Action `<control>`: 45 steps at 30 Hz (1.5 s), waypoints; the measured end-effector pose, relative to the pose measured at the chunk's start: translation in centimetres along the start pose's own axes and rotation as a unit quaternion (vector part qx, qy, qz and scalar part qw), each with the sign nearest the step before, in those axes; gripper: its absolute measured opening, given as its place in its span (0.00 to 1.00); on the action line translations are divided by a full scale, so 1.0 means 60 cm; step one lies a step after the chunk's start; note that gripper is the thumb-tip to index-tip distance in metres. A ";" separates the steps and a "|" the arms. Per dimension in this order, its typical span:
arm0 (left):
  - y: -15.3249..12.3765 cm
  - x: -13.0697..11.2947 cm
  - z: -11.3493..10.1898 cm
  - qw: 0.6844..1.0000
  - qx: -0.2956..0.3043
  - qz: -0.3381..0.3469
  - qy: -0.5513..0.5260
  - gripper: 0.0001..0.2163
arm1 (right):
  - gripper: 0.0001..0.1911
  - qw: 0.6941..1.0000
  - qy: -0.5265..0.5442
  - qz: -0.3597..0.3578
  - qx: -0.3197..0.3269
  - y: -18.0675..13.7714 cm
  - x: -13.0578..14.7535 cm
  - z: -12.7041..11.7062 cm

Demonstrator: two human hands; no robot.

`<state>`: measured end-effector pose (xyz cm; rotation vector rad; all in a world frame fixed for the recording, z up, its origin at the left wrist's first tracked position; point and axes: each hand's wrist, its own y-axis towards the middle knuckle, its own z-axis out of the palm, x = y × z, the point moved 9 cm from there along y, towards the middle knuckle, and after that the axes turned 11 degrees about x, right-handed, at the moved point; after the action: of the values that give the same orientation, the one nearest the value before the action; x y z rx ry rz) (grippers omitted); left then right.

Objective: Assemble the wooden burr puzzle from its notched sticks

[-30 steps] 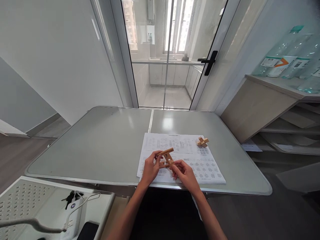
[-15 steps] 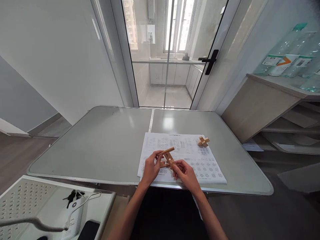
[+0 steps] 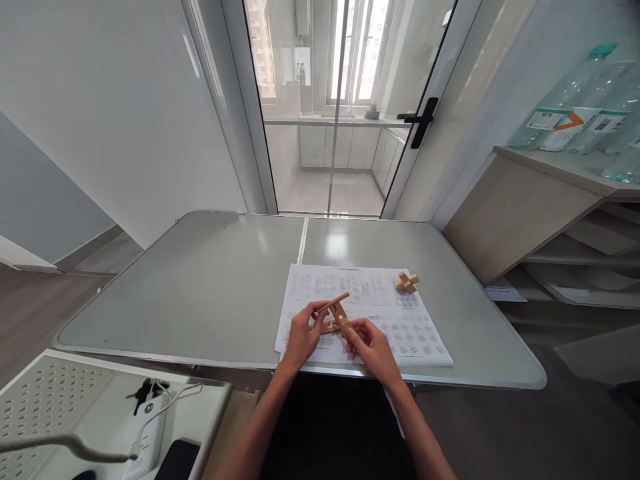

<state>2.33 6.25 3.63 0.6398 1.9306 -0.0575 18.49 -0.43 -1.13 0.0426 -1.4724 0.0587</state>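
My left hand [image 3: 304,332] is closed on a wooden puzzle stick [image 3: 334,302], which slants up to the right. My right hand [image 3: 369,343] pinches a notched wooden puzzle piece [image 3: 340,316] with a dark mark on its face. Its upper end meets the stick near my left fingertips. Below and between the hands shows another notched wooden piece [image 3: 330,327]; whether a hand holds it I cannot tell. Under both hands lies a printed sheet [image 3: 370,313] with rows of small diagrams. An assembled wooden cross puzzle [image 3: 407,283] sits on its upper right corner.
The grey folding table [image 3: 210,287] has a seam across its middle. At lower left stands a white bin [image 3: 210,407] with a power strip [image 3: 149,433], keys [image 3: 143,395] and a phone [image 3: 179,460]. Plastic bottles [image 3: 575,120] stand on a wooden shelf [image 3: 530,200] at right.
My hands stay nearly still. The notched piece in my right hand has shifted very slightly against the stick; nothing is let go or picked up.
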 end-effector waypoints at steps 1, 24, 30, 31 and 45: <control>0.000 0.001 0.001 1.000 0.002 -0.001 0.000 0.11 | 0.25 1.000 0.000 0.000 -0.002 0.000 0.000 -0.001; -0.002 -0.001 0.010 0.999 0.030 -0.004 0.013 0.11 | 0.26 1.000 -0.002 0.005 -0.011 0.000 -0.002 -0.002; -0.002 -0.006 0.010 0.999 0.034 0.002 0.002 0.12 | 0.27 1.000 -0.005 0.010 -0.009 -0.001 0.000 -0.002; -0.002 -0.007 0.010 0.999 0.037 0.004 0.002 0.12 | 0.27 1.000 -0.004 0.011 -0.010 -0.001 0.000 -0.003; -0.004 -0.013 0.013 0.998 0.053 0.018 -0.026 0.11 | 0.26 1.000 0.010 0.004 -0.006 -0.002 0.000 -0.004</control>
<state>3.08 5.49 3.89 0.7370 1.8752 -0.1522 18.74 -0.53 -1.12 0.0260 -1.4538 0.0557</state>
